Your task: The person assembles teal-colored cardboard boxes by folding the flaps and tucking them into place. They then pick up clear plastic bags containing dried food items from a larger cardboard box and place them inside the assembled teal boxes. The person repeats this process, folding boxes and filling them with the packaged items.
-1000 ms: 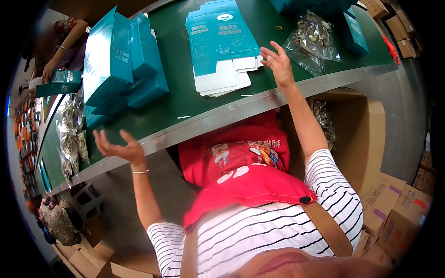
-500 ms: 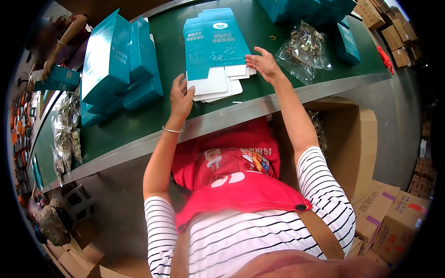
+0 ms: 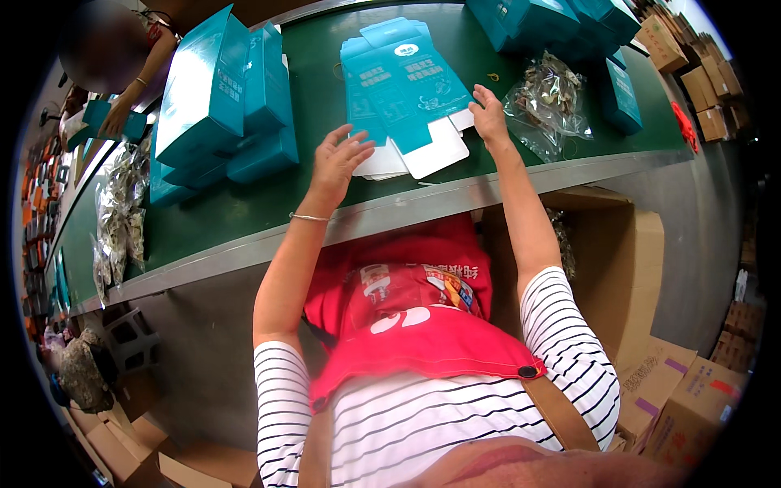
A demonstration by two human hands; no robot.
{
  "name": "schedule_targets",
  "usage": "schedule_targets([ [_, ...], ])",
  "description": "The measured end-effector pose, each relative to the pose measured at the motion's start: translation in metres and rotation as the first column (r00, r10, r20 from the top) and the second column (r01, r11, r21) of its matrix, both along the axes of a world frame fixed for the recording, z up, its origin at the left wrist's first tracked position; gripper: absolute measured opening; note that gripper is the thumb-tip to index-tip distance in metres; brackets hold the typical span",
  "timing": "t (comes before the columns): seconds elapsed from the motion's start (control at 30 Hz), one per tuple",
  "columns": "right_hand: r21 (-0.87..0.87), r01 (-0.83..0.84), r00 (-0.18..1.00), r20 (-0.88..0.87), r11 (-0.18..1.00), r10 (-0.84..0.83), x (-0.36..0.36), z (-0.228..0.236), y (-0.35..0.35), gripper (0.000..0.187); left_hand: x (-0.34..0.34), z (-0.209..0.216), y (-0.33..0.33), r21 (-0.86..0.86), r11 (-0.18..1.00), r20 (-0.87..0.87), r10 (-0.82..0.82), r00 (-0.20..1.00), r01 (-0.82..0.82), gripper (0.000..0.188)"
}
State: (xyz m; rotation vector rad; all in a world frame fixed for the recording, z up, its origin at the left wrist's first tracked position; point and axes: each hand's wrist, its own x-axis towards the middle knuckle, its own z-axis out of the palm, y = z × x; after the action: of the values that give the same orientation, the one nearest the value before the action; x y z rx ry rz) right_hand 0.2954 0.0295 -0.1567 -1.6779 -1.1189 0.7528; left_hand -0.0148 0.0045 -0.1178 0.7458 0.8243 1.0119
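A stack of flattened teal cartons (image 3: 399,89) with white flaps (image 3: 439,150) lies before me on the green table. The top carton is skewed, with two printed panels showing. My left hand (image 3: 340,167) is at its near left corner, fingers spread, the fingertips over or close to its edge. At the right edge, my right hand (image 3: 490,120) is beside a white side flap, fingers stretched out. Whether those fingertips touch the flap I cannot tell. Neither hand is wrapped round anything.
Folded teal boxes (image 3: 207,93) are piled at left, more (image 3: 529,24) at far right. Clear bags of dried pieces lie at right (image 3: 549,98) and far left (image 3: 118,220). A co-worker's hand (image 3: 114,118) holds a teal box. Below the metal table edge (image 3: 407,195) stands an open cardboard box (image 3: 602,268).
The top carton has turned and spread, so a second printed panel shows. My left hand has opened its fingers near the carton's corner; my right hand has moved lower along its right edge.
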Motion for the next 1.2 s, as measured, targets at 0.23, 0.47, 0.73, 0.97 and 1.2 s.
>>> schedule_targets([
  [0.23, -0.091, -0.066, 0.997, -0.039, 0.994, 0.062, 0.011, -0.001, 0.004, 0.052, 0.027, -0.004, 0.008, -0.106, 0.99, -0.111, -0.1, 0.989, 0.088, 0.064],
  [0.47, -0.056, -0.069, 0.993, -0.099, 0.996, 0.063, 0.008, 0.032, -0.021, 0.038, 0.023, -0.003, 0.014, -0.126, 0.99, -0.096, -0.071, 0.993, 0.059, 0.046],
  [0.73, 0.359, -0.27, 0.947, -0.067, 0.893, 0.313, -0.016, 0.088, -0.076, 0.053, -0.018, 0.045, -0.007, -0.013, 0.957, 0.12, -0.285, 0.951, 0.289, 0.039],
  [0.97, 0.403, -0.679, 0.684, 0.651, 0.614, 0.33, -0.055, 0.132, -0.086, 0.05, -0.04, 0.096, -0.049, -0.134, 0.937, 0.58, -0.189, 0.792, 0.322, 0.073],
  [1.2, 0.565, 0.132, 0.755, -0.59, 0.815, 0.286, -0.072, 0.162, -0.102, 0.039, -0.05, 0.124, -0.082, 0.824, 0.522, -0.445, 0.354, 0.823, 0.221, 0.058],
])
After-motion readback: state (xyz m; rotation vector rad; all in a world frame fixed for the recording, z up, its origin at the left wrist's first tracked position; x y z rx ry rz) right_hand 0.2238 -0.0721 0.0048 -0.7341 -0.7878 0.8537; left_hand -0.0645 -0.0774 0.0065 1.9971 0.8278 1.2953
